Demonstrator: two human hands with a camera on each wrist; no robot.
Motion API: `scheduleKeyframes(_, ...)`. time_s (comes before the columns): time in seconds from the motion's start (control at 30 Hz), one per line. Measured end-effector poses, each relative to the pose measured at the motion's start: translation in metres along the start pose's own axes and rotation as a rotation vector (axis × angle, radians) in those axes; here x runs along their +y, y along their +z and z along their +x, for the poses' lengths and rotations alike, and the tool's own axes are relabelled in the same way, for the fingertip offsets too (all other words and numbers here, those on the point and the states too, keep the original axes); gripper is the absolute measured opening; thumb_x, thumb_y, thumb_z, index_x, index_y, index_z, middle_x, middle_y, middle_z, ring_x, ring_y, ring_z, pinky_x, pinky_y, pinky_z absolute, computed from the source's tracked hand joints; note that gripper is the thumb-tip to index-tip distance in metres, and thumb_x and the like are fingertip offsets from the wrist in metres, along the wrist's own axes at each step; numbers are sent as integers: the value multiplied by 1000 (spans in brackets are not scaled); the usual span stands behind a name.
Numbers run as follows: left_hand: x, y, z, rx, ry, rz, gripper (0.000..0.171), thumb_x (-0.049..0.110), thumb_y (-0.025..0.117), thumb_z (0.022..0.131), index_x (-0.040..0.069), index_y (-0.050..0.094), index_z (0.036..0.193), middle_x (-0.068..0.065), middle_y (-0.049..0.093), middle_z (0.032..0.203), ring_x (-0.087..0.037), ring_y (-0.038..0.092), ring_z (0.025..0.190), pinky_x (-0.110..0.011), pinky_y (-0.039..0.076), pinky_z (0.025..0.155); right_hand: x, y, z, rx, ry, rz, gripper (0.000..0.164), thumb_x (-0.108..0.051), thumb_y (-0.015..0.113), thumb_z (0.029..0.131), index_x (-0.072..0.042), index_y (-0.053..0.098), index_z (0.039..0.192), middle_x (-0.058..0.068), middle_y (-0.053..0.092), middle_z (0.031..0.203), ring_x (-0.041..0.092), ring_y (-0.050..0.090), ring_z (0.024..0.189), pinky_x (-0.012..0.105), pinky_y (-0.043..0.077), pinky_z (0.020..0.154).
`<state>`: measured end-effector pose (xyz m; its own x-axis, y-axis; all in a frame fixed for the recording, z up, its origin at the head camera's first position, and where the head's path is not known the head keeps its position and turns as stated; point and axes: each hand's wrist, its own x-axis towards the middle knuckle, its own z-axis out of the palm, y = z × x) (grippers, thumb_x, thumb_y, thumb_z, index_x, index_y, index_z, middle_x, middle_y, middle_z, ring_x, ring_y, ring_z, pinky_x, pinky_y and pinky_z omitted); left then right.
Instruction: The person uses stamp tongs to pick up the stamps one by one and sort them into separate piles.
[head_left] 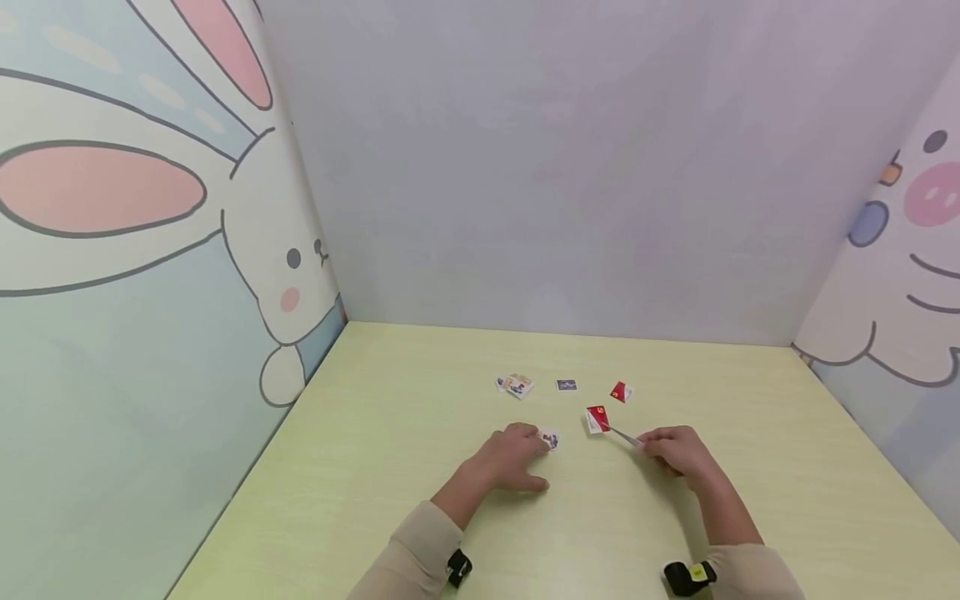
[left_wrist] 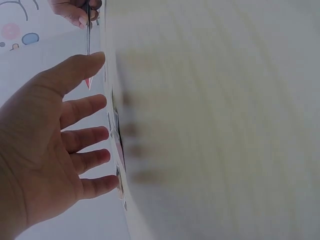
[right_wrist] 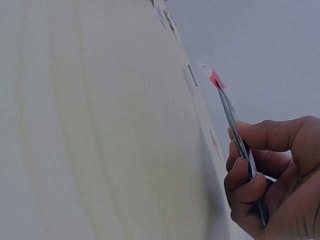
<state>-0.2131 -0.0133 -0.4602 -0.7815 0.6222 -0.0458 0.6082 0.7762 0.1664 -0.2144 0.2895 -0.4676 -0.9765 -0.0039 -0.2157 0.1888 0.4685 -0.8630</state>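
Observation:
My right hand [head_left: 678,451] pinches metal tweezers [right_wrist: 231,116] between thumb and fingers. Their tips grip a small red-and-white piece of paper [head_left: 597,419], which looks slightly curved and raised off the table in the right wrist view. Palm down and with fingers spread, my left hand [head_left: 510,458] hovers low at the table. Its fingertips are at a small white printed paper piece [head_left: 551,439] and partly cover it; whether they touch it I cannot tell. In the left wrist view nothing lies in the left palm [left_wrist: 45,130].
Farther back on the pale yellow table [head_left: 420,367] lie a small overlapping group of printed pieces [head_left: 517,385], a dark blue piece [head_left: 567,385] and another red-and-white piece [head_left: 621,392]. A grey wall [head_left: 540,183] stands behind; cartoon-printed walls flank both sides.

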Motion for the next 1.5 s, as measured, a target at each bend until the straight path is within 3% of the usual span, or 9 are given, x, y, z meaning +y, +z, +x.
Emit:
scheduleKeyframes(0.2,-1,2,1,-20,-13,-16,59,49,70,78,19,57,127,0,49,130,-19,43,120,-37,41,91,7,-7,0,13,15,5,21,-7,59,84,6,67,98,4,53,60,13,40,48,26,34,44)
scheduleKeyframes(0.97,4,1,5,-37,-4,4,56,48,70,78,20,58,125,0,49,131,-19,40,123,-38,40,92,14,-29,3,45,52,14,24,-8,57,87,9,65,103,5,53,62,17,42,53,28,35,47)
scheduleKeyframes(1.5,6,2,7,-51,-11,39,55,49,69,78,22,59,125,2,49,130,-19,46,116,-37,43,87,17,-46,19,73,80,47,24,-6,57,85,10,65,100,4,53,62,16,43,52,28,36,47)
